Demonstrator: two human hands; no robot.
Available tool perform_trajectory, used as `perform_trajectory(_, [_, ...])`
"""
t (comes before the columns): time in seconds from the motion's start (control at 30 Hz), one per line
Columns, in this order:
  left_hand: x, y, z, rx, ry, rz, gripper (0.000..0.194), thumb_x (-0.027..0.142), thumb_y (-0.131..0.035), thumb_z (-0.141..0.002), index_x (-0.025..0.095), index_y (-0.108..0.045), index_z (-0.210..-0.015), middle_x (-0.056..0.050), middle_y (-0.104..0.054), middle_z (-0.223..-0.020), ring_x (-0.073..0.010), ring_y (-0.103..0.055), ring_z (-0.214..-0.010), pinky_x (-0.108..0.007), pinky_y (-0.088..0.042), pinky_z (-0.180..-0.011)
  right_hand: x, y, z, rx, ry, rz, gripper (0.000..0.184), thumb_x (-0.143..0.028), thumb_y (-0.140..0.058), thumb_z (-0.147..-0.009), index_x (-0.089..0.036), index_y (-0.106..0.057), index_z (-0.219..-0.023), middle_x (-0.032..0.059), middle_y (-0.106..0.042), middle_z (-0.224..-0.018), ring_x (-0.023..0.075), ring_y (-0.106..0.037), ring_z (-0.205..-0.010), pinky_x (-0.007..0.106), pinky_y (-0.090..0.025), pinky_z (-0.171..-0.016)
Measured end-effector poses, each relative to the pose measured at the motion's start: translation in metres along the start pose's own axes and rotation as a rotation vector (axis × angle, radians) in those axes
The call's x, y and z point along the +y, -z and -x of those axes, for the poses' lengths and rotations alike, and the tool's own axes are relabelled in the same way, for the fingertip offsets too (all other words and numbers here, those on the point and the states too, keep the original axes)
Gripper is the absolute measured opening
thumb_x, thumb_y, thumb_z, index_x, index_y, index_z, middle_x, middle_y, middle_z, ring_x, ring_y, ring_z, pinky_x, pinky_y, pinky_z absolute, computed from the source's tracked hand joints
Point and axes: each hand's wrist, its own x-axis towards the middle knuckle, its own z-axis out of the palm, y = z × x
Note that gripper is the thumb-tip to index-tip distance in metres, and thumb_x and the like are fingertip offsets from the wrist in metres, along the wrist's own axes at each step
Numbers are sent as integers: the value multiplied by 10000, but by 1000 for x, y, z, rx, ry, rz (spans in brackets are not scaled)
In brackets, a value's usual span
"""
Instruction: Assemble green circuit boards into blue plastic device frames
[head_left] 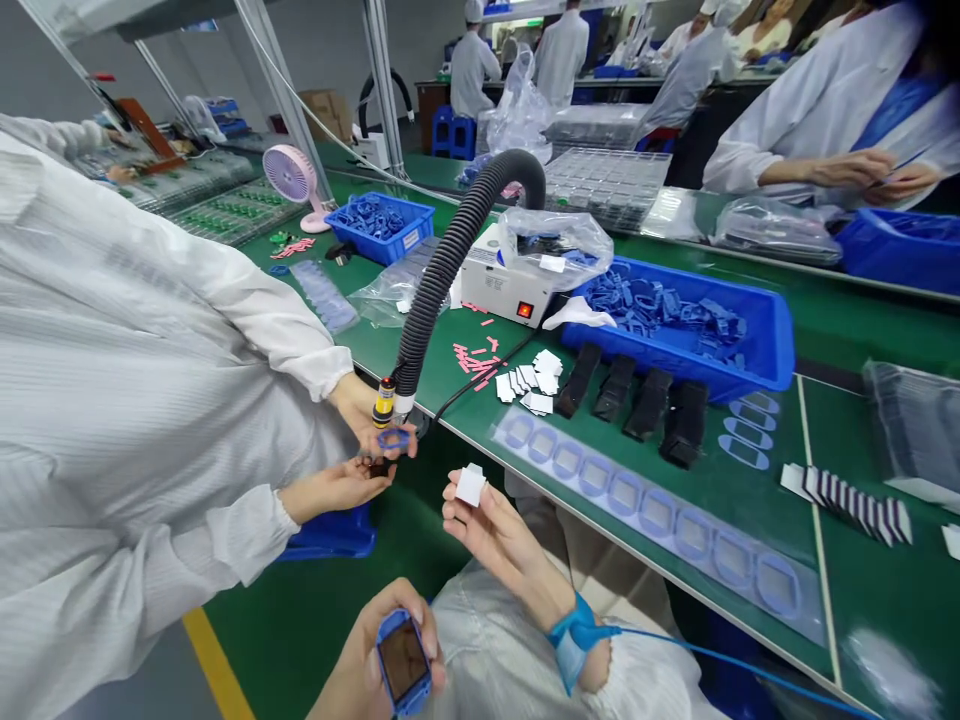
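So the left hand (390, 655) is gripping a blue-framed device (403, 660) down near the bottom edge, fingers closing round its sides. The screen is facing up, looking brownish and catching reflections, so I can't make out anything on it. The back is hiding in the palm, and the forearm is getting cut off by the frame.

The right hand (499, 530), the one wearing a blue wrist strap (576, 640), is pinching a white square (471, 485) with a little tab on top, just off the edge of the green bench (862, 590). Fingers are clamping on it, but the square is covering some of the tips. The strap's cord is running out of view at lower right.

Beside them a co-worker's hands (341, 490) are holding a blue frame (394, 438) just under a black hose (457, 260); something dark below it is too small to tell. On the bench, more white pieces (532, 380) are overlapping near a blue bin (772, 345), and a plastic bag (559, 245) is partly covering a white box (495, 280).
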Motion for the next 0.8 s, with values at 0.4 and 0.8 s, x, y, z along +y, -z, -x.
perform_trajectory(0.4, [-15,-1,-20,44,73,51,384,499,-770,-655,165,-770,-843,-40,-653,-702,-98,-589,-583,-178,-409,-509,12,28,20,86,-6,-28,328,-383,-762,-743,-228,-704,-1026,46,-723,-1023,117,-663,-809,236,-514,-734])
perform_trajectory(0.8, [-6,35,-27,235,22,116,321,427,-806,-649,195,-772,-868,-27,-689,-716,-85,-611,-593,-171,-448,-530,36,11,-67,-3,-53,1,302,-344,-657,-850,-158,-639,-1088,73,-682,-1091,157,-661,-876,301,-518,-758])
